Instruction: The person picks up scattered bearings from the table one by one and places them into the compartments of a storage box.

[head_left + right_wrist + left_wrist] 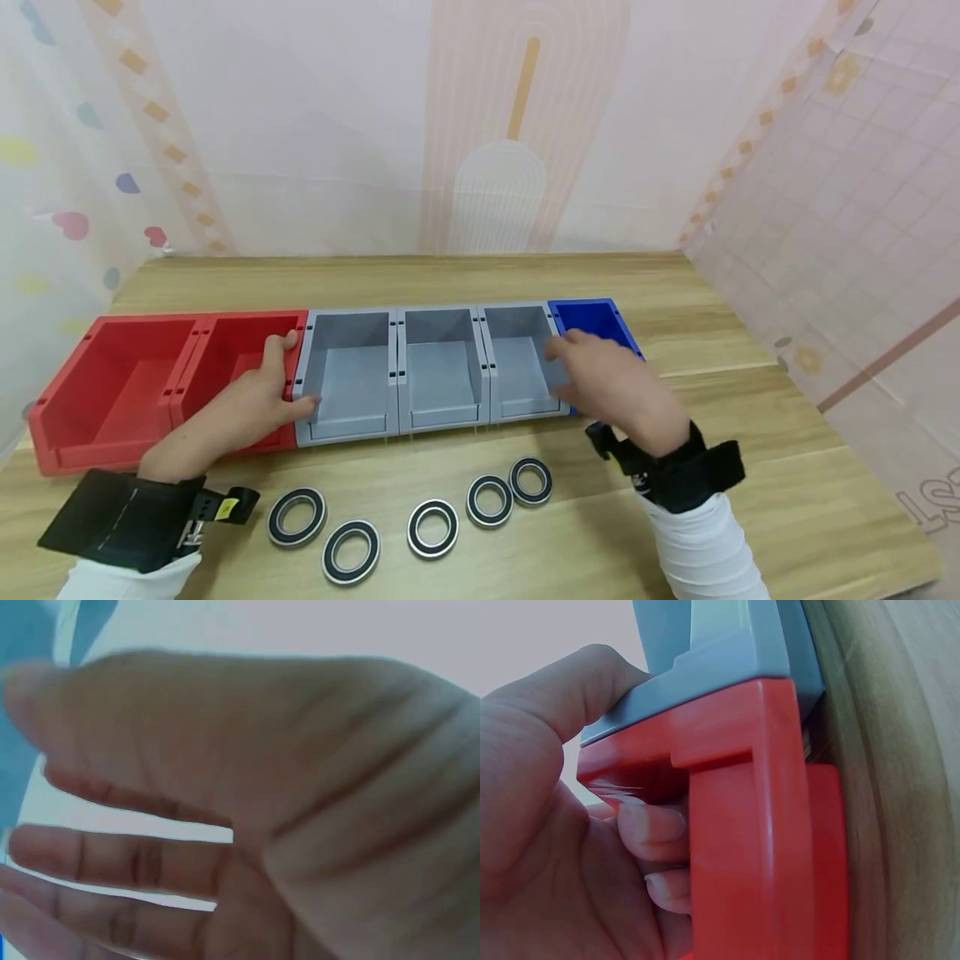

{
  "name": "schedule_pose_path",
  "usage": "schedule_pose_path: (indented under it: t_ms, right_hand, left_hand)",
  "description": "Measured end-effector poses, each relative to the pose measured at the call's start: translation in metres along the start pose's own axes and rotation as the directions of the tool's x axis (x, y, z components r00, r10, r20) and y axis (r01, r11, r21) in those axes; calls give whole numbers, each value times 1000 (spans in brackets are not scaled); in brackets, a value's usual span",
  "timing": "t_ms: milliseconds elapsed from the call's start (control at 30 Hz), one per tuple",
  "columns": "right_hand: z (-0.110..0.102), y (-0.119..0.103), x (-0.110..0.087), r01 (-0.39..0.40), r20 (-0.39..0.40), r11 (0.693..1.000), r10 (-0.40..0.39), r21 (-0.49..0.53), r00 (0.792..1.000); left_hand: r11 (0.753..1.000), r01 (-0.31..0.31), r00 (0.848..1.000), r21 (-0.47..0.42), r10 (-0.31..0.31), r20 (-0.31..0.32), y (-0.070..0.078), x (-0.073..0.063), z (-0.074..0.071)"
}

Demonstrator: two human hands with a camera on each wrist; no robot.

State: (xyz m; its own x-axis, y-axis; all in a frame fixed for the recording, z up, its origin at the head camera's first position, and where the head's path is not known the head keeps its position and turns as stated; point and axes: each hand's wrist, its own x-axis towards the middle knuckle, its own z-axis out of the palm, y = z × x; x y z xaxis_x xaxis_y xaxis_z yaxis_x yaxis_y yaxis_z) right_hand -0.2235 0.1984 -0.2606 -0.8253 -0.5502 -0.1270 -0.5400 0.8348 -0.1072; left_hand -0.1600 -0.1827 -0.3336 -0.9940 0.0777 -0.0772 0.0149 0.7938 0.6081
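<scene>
My left hand (258, 392) grips the adjoining walls of the right-hand red bin (727, 847) and the leftmost grey bin (351, 375). Its thumb lies over the grey side, while the fingers (656, 832) reach inside the red one. At the other end of the row, my right hand (618, 379) hovers over the rightmost grey bin (521, 358) and the blue bin (592, 315), partly covering the blue. Its fingers (120, 859) are extended and apart, with nothing between them in the right wrist view.
Several black-and-silver ring bearings, including one bearing (297, 517) at the left and one bearing (530, 481) at the right, lie in front of the bins. The middle grey bin (442, 367) and the left red bin (120, 383) complete the row on the wooden table (750, 483).
</scene>
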Motion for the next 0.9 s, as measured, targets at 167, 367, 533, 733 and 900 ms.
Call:
schedule_pose_path:
  t_ms: [167, 367, 533, 733, 900]
  right_hand:
    - [15, -28, -4, 139, 101, 990, -137, -7, 985]
    - [33, -40, -7, 202, 217, 979, -193, -17, 957]
    - [47, -47, -9, 192, 315, 978, -159, -77, 936]
    - [58, -52, -6, 231, 334, 963, -174, -139, 926]
    - [63, -52, -4, 181, 324, 975, -131, -130, 937]
  left_hand:
    - [1000, -11, 1000, 5, 11, -6, 0, 2, 0]
    - [1000, -4, 1000, 9, 4, -5, 2, 4, 2]
    - [1000, 10, 1000, 16, -10, -3, 3, 5, 2]
    - [1000, 5, 1000, 17, -5, 0, 4, 5, 1]
    - [1000, 1, 1000, 21, -1, 0, 3, 5, 3]
